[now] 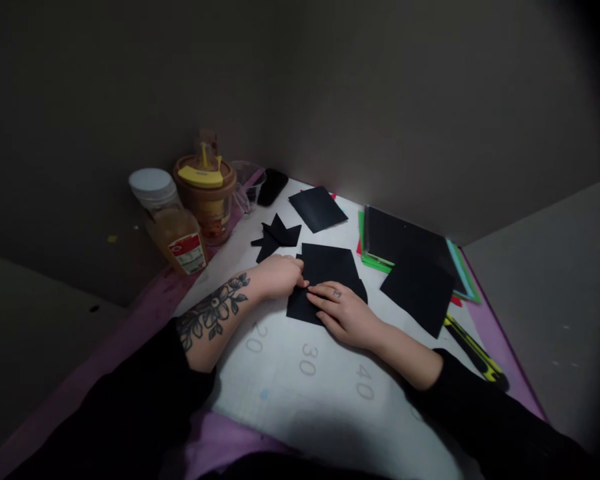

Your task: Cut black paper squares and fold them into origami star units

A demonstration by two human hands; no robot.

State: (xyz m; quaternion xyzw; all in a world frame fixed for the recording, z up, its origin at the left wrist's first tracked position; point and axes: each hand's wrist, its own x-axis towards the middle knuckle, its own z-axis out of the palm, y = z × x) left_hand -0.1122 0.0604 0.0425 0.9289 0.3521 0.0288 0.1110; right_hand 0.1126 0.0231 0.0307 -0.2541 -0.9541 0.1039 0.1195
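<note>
Resting flat at centre frame, the right hand [347,313] is steadying the black paper [330,263] without gripping; the left hand [280,275] is curling at its left edge, grip unclear. This apparent aligning or creasing is calling for even pressure.

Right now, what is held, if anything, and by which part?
Black paper is held down: left hand at its left edge, right hand across its near side. Whether the left fingers pinch it cannot be told.
</note>
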